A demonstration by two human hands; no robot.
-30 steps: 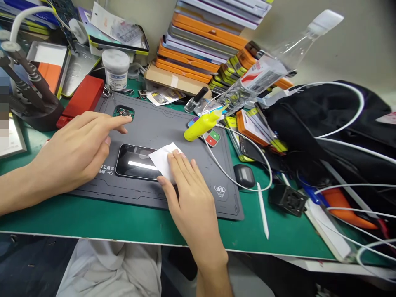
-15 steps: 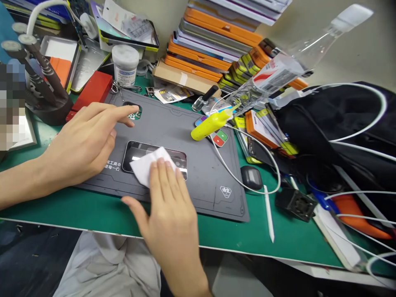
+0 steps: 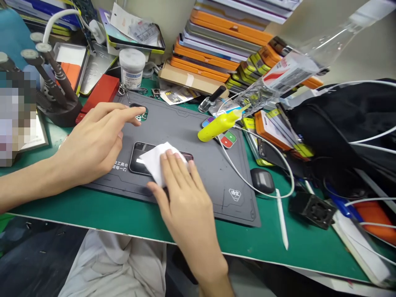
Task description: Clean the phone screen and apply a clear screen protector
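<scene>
A black phone [image 3: 136, 166] lies screen up on the dark grey mat [image 3: 198, 194]. On its right part rests a folded white cloth or tissue [image 3: 154, 162], pressed flat under the fingers of my right hand [image 3: 188, 198]. Those fingers are stretched out, with the thumb apart. My left hand [image 3: 95, 140] hovers over or rests on the mat's left side; its index finger points to a small green-and-white part [image 3: 142, 114] near the mat's back left corner. Nothing shows in the left hand, and its fingers are apart.
A yellow squeeze bottle [image 3: 216, 128] lies on the mat by a white cable. Behind stand a white jar [image 3: 132, 70], a red box [image 3: 100, 95] and stacked orange cases [image 3: 229, 29]. To the right are a black earbud case [image 3: 262, 180], a white stylus [image 3: 281, 220] and a small fan [image 3: 315, 210].
My right hand and the white cloth have slid slightly right along the phone, uncovering more of its left part. The whole view has shifted a little; my left hand keeps its pose.
</scene>
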